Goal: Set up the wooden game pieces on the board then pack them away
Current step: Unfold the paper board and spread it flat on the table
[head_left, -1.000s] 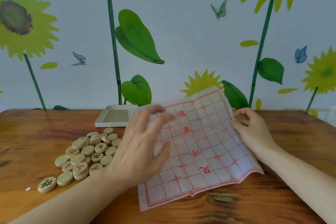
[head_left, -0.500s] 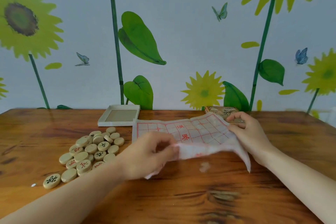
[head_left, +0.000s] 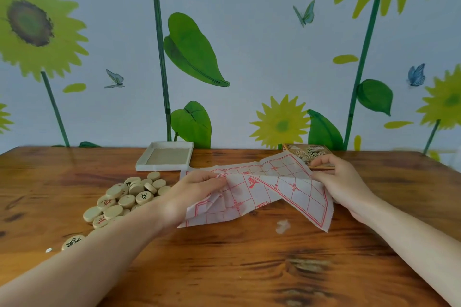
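**Two hands pinch one creased paper board above the table**

The left hand [head_left: 192, 194] has its fingers curled and its fingertips pressed together on a raised fold of the paper board [head_left: 259, 194], at the sheet's left side. The right hand [head_left: 341, 182] pinches the sheet's right edge, thumb and fingers closed on the paper, its remaining fingers loosely bent above. Between the two grips the single sheet, white with a red grid and red characters, is folded and crumpled: its far strip lies on the wooden table [head_left: 237, 269], the middle rises in a ridge, and its near right corner hangs down toward the table's near edge.

Left of the left hand, touching the forearm's outline, lies one heap of round wooden game pieces [head_left: 127, 199]; about twenty discs show, some hidden behind the arm, so an exact count cannot be given. Several bear red or black characters. One piece [head_left: 72, 242] sits apart, nearer the table's left near corner, with a small pale speck [head_left: 49, 250] just beside it.

Along the table's far edge stand two box parts: one shallow white tray [head_left: 164, 157] behind the heap, and one printed box lid [head_left: 309, 154] behind the right hand, partly covered by its fingers. One small pale scrap [head_left: 283, 226] lies on the wood below the sheet's near edge.
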